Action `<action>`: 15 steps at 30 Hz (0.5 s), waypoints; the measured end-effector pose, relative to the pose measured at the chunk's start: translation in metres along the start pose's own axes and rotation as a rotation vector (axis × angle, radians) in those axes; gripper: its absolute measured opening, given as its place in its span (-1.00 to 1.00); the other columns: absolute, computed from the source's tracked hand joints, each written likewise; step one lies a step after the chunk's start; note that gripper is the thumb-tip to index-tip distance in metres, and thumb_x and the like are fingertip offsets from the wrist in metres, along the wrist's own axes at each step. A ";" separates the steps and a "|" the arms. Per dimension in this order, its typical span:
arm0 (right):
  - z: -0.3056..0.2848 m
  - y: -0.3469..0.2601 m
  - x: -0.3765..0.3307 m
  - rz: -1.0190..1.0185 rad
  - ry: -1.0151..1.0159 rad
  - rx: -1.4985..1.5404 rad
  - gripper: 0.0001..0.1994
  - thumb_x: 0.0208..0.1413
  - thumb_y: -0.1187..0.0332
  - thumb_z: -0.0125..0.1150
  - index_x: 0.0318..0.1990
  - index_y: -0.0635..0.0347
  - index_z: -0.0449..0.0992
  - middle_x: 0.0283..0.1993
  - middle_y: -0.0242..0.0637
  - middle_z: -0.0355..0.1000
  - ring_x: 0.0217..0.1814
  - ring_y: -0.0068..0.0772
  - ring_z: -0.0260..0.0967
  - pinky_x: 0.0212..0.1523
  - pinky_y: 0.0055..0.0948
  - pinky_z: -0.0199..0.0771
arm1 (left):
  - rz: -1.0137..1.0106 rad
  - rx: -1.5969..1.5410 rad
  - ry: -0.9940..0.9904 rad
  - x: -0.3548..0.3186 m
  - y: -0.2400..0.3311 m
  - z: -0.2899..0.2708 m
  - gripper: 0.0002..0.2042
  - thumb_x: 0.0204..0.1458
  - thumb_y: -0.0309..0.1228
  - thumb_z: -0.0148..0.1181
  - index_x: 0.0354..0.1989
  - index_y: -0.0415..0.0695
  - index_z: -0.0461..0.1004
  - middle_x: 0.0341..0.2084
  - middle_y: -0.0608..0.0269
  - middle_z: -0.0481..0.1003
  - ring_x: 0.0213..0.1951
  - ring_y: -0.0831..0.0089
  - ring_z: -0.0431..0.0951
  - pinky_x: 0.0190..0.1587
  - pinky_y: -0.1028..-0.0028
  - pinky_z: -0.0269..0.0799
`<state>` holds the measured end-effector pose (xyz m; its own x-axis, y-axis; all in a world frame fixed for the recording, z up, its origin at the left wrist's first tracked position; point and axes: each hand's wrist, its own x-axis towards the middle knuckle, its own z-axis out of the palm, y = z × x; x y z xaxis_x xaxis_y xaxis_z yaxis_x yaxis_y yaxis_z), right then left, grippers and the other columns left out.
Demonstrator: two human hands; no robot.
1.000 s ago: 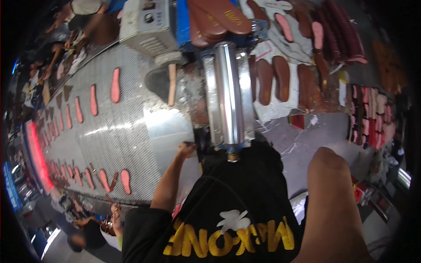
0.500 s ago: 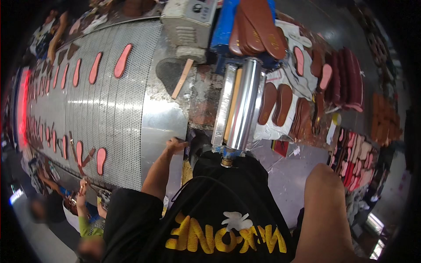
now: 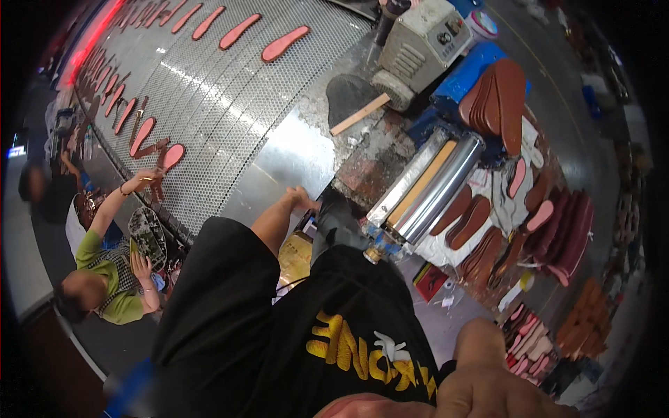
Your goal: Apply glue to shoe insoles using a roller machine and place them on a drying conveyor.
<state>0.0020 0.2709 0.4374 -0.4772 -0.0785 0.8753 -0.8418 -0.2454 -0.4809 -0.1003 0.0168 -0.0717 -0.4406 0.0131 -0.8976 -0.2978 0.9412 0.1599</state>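
Observation:
My left hand [image 3: 303,198] rests at the edge of the smooth metal plate [image 3: 293,164] at the conveyor's end, fingers slightly apart and nothing visible in them. At the lower right edge, close to the camera, is my right hand [image 3: 498,390], knuckles up; its fingertips are cut off. Before me stands a roller machine [image 3: 439,191] with a shiny steel roller and a tan strip beside it. A stack of brown insoles [image 3: 495,97] lies on its blue far end. More brown insoles [image 3: 468,221] lie on white cloth to its right.
Pink-topped insoles [image 3: 286,43] lie in two rows on the mesh conveyor [image 3: 209,90]. At left, a co-worker's hand [image 3: 148,179] reaches to a pink insole. A grey control box [image 3: 421,49] stands beyond the plate. Maroon bundles [image 3: 561,233] and racked insoles [image 3: 526,341] are at right.
My view has turned, so the conveyor and machine now slant. My right hand has come into view at the lower edge. My left hand stays at the plate's edge. The co-worker reaches over the conveyor.

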 end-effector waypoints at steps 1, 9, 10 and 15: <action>0.000 0.000 -0.002 -0.011 -0.006 0.007 -0.83 0.00 0.46 -0.03 -0.33 0.35 0.45 -0.23 -0.11 0.42 -0.17 -0.18 0.33 -0.10 -0.27 0.31 | 0.007 0.027 -0.019 0.000 -0.001 0.001 0.02 -0.41 0.06 0.33 0.14 -0.40 -0.04 0.07 -0.33 0.05 -0.03 -0.12 0.33 -0.07 0.20 0.38; 0.004 -0.004 -0.008 -0.078 -0.057 -0.011 -0.82 0.00 0.46 -0.03 -0.33 0.37 0.46 -0.22 -0.11 0.43 -0.15 -0.18 0.34 -0.08 -0.26 0.31 | 0.070 0.136 0.008 0.006 -0.001 0.003 -0.02 -0.39 0.10 0.27 0.10 -0.46 0.06 -0.01 -0.35 0.16 -0.12 -0.02 0.41 -0.28 0.28 0.48; 0.006 -0.005 -0.008 -0.073 -0.061 -0.025 -0.82 0.00 0.46 -0.03 -0.33 0.37 0.46 -0.22 -0.11 0.43 -0.14 -0.17 0.34 -0.08 -0.26 0.31 | 0.044 0.153 0.035 0.005 0.000 0.002 -0.05 -0.38 0.09 0.27 0.08 -0.45 0.10 -0.01 -0.30 0.17 -0.18 -0.01 0.43 -0.32 0.30 0.49; 0.015 -0.009 -0.011 -0.050 -0.097 -0.126 -0.82 -0.01 0.46 -0.03 -0.32 0.38 0.47 -0.22 -0.11 0.43 -0.13 -0.17 0.35 -0.07 -0.25 0.31 | 0.082 0.194 -0.050 -0.021 0.014 -0.014 -0.24 -0.33 0.03 0.27 -0.04 -0.36 0.32 -0.03 -0.09 0.29 -0.28 0.13 0.49 -0.37 0.34 0.51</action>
<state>0.0188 0.2599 0.4328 -0.4121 -0.1634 0.8964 -0.8920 -0.1284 -0.4335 -0.1072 0.0252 -0.0448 -0.4125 0.1046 -0.9049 -0.0921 0.9835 0.1557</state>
